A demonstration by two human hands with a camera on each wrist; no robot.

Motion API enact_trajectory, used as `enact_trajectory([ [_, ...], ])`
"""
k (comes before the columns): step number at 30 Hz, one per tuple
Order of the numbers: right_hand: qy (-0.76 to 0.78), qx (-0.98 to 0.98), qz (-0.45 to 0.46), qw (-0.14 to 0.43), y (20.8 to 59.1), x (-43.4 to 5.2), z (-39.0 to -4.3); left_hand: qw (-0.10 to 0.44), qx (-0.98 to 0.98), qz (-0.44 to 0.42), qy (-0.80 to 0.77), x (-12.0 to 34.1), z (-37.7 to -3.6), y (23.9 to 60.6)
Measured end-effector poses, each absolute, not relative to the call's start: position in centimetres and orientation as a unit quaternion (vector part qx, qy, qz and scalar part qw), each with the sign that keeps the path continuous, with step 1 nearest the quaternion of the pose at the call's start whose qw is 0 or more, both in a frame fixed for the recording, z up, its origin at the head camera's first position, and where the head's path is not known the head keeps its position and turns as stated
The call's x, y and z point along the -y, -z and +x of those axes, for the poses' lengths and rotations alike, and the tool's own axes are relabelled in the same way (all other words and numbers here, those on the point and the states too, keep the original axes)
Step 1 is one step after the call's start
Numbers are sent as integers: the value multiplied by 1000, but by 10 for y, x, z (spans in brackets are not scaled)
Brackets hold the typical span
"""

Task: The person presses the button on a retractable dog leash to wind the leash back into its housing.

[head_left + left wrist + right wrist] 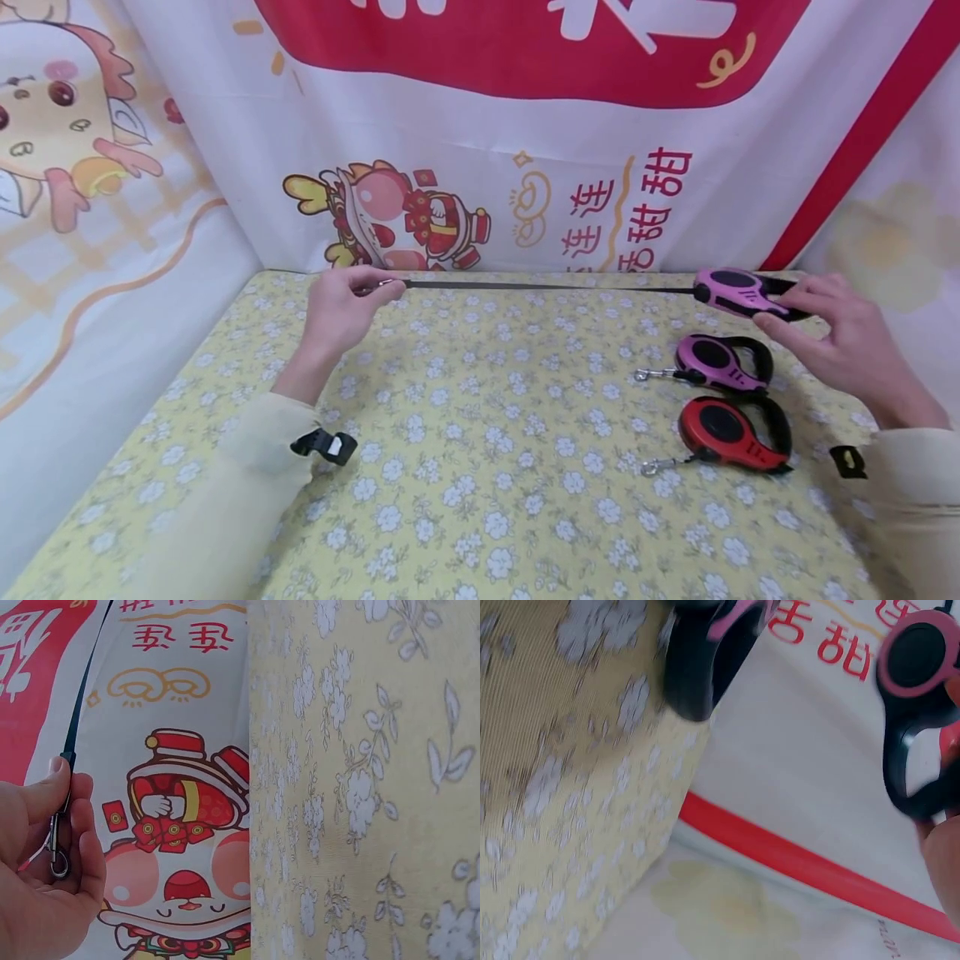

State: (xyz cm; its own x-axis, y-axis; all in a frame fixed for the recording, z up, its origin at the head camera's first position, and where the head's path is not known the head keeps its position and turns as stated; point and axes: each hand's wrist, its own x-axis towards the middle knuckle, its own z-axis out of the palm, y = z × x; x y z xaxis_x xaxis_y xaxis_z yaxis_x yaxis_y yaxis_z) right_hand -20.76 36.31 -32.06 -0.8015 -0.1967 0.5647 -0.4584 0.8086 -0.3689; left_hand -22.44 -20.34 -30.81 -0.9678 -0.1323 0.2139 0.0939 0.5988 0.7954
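On a flowered counter (480, 500), a red leash (731, 433) and a pink leash (720, 362) lie idle. Beyond them, the left hand (341, 308) pinches the clip (58, 847) of a taut cord (547, 287), while the right hand (840, 333) grips the held pink leash (738, 292). The stretch looks near full; letting the cord reel back needs a steady grip.

On the counter (480, 467), covered in yellow cloth printed with small white flowers, a second pink-and-black retractable leash (720, 362) lies flat, metal clip pointing left. Just beside it, nearer the camera, sits a red-and-black retractable leash (731, 433), clip also left. Behind hangs a white fabric banner with red panels and cartoon figures (420, 212).
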Motion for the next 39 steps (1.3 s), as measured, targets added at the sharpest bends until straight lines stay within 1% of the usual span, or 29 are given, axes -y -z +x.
enact_trajectory([
  [3,-228,925,184,242,320,-366,-209,138,879,17,457,205,-223,310],
  [8,-218,927,191,238,317,-363,-210,147,871,28,468,207,-221,311],
  [16,-207,915,204,278,318,-362,-213,153,872,17,465,209,-221,312],
  [39,-227,901,183,320,319,-352,-208,134,876,14,464,205,-216,309],
])
